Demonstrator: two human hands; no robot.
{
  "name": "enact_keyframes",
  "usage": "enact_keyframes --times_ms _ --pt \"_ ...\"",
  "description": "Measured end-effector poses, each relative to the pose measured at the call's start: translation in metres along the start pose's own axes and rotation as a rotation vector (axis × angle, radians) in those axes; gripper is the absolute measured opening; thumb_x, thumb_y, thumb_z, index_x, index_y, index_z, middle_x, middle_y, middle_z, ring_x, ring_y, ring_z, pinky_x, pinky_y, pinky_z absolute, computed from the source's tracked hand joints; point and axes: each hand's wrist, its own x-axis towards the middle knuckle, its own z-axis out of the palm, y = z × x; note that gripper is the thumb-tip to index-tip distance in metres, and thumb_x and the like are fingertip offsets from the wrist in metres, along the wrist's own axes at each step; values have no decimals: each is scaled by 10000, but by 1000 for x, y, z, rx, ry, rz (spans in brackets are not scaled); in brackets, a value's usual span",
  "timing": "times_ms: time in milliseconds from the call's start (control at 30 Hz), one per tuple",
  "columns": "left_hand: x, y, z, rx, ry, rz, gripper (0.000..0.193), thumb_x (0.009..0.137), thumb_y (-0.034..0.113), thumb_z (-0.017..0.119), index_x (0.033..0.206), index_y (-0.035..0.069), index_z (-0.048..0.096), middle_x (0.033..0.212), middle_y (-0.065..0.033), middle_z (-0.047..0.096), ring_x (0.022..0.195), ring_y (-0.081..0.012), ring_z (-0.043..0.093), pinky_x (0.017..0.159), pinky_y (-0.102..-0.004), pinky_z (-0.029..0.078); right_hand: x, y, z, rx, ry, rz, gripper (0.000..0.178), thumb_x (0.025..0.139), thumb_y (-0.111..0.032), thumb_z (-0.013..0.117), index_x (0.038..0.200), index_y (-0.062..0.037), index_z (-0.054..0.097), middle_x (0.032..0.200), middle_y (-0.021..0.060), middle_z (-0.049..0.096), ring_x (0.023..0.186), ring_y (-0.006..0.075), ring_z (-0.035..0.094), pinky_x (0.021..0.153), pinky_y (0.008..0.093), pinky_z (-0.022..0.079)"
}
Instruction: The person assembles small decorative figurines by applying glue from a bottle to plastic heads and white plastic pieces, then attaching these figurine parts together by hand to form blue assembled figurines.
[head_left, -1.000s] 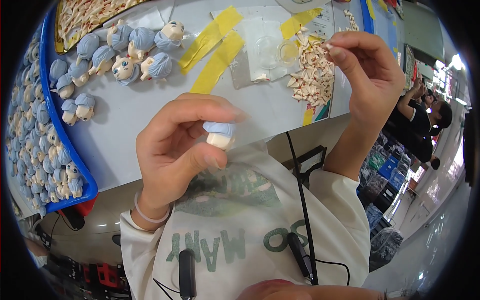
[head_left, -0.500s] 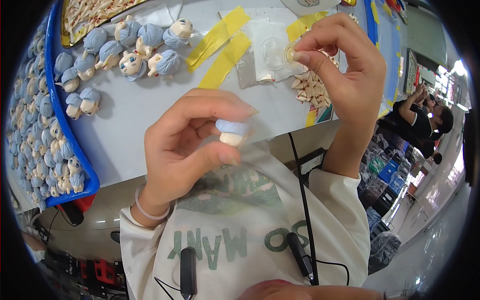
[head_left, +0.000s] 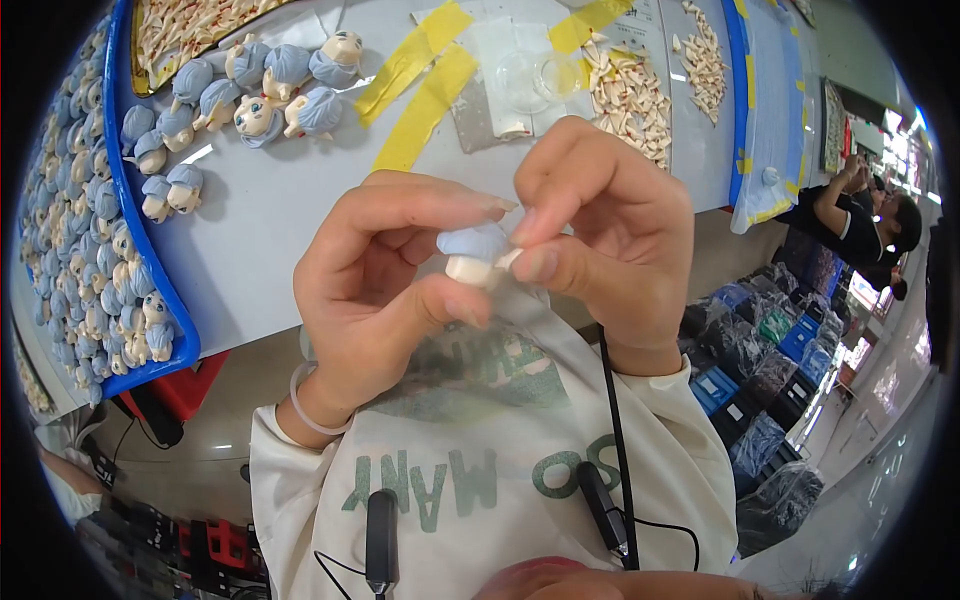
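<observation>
My left hand (head_left: 385,290) holds a small doll head (head_left: 474,255) with pale blue hair and a cream face, close to my chest. My right hand (head_left: 600,245) meets it from the right, its thumb and forefinger pinching a tiny cream piece against the head's side. Both hands hover above the near edge of the white table (head_left: 270,220). The piece itself is mostly hidden by my fingertips.
A blue tray (head_left: 150,290) full of blue-haired doll heads lies at the left. Several loose heads (head_left: 270,85) sit on the table, near yellow tape strips (head_left: 425,85), a clear dish (head_left: 530,80) and a pile of small cream parts (head_left: 630,100). Other people (head_left: 860,215) work at the right.
My right hand came down from the parts pile at the far right to the doll head. My left hand rose slightly with the head, and the two hands now touch.
</observation>
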Motion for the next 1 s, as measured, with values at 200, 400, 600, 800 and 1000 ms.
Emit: enact_keyframes --times_ms 200,400,600,800,1000 --pt "-8 5 1 323 -50 116 418 645 38 736 1005 -52 543 977 -152 558 883 -186 545 764 -277 445 -8 -2 5 -105 8 -71 205 649 -34 730 686 -41 528 729 62 483 644 97 414 549 191 300" --pt "-15 8 6 409 -41 113 419 625 41 747 991 -39 560 945 -138 570 861 -176 544 761 -261 425 -13 0 2 -62 -18 -73 242 586 120 682 689 -46 539 736 42 521 690 130 511 609 233 417" --pt "-12 9 10 221 -5 33 414 647 118 748 988 -17 557 937 -126 577 864 -175 544 775 -281 421 -18 8 -6 -87 35 -169 196 628 54 700 759 -24 577 795 63 563 738 121 542 618 233 441" --pt "0 7 8 721 -177 253 406 620 208 738 956 24 603 985 -120 575 882 -231 537 785 -337 415 -30 -1 3 330 52 197 417 687 -16 696 1041 -22 475 903 82 567 767 135 549 668 262 457" --pt "17 24 -5 1349 -35 456 340 671 125 687 997 70 609 1011 -91 567 911 -248 512 797 -327 407 -39 -8 -95 -470 427 -186 312 704 14 615 1004 -11 535 923 93 581 831 143 557 727 247 454"
